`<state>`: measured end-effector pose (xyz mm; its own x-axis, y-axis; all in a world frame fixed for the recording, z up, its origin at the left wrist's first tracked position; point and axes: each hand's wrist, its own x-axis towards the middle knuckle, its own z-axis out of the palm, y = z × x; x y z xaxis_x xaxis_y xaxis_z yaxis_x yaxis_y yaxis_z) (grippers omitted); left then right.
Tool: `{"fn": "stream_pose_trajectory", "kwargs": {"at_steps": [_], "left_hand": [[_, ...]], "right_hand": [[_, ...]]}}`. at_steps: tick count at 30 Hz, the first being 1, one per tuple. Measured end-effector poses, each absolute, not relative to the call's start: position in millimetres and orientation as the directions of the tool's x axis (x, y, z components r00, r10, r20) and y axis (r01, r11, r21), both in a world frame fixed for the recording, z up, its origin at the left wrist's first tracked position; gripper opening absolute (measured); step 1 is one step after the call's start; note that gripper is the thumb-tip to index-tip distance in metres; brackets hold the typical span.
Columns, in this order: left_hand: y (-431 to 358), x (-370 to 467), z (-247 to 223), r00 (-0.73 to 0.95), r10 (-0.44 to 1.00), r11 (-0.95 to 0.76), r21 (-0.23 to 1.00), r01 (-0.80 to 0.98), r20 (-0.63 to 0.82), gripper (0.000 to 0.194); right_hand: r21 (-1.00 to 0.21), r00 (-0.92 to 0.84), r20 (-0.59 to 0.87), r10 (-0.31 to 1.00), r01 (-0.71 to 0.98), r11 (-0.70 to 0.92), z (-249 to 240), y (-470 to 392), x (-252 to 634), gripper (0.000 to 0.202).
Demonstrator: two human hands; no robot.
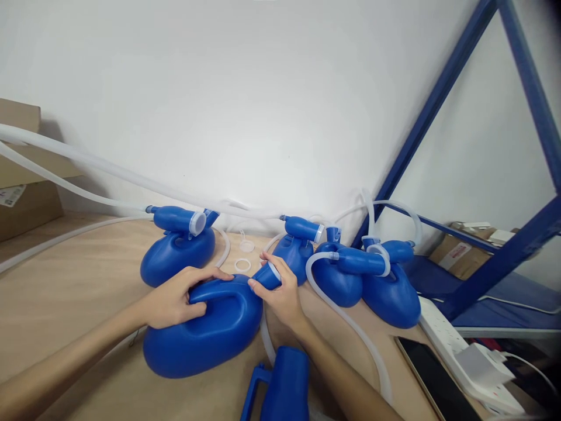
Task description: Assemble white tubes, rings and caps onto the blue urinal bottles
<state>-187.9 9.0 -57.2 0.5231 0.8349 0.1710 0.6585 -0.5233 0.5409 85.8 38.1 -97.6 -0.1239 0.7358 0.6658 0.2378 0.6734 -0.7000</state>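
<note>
A large blue plastic bottle point(204, 345) lies on its side on the wooden table, its neck toward the right. My left hand point(175, 296) is wrapped round its moulded handle. Fingers and thumb of my right hand point(280, 290) close on the blue neck point(266, 277), around its whitish rim. Beyond the neck lie a white ring point(242, 265) and a clear cap with a strap point(246, 245). Nearer to me, a blue funnel-like part with a handle point(287, 383) lies partly out of view below.
Several blue bottles with tubes stand behind, including one at left point(177, 257) and one at right point(390, 295). A phone point(433, 374), power strip point(456, 362) and blue metal frame point(421, 117) are on the right. Cardboard boxes point(30, 210) sit far left.
</note>
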Motion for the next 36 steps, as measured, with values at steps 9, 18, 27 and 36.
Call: {"fn": "stream_pose_trajectory", "kwargs": {"at_steps": [9, 18, 27, 36], "left_hand": [[10, -188, -58, 0.515, 0.843, -0.509, 0.545, 0.666, 0.157, 0.064], [10, -191, -62, 0.486, 0.866, -0.467, 0.546, 0.696, 0.122, 0.067], [11, -188, -56, 0.461, 0.887, -0.359, 0.626, 0.692, -0.001, 0.071], [14, -192, -69, 0.478, 0.869, -0.458, 0.572, 0.681, 0.127, 0.066]], "right_hand": [[-0.716, -0.165, 0.623, 0.764, 0.273, 0.643, -87, 36, 90, 0.044], [-0.76, -0.175, 0.579, 0.797, 0.238, 0.604, -91, 37, 93, 0.053], [-0.96, -0.512, 0.226, 0.829, 0.027, 0.278, -44, 65, 109, 0.092], [-0.996, -0.603, 0.073, 0.795, 0.003, 0.093, -44, 78, 84, 0.083]]}}
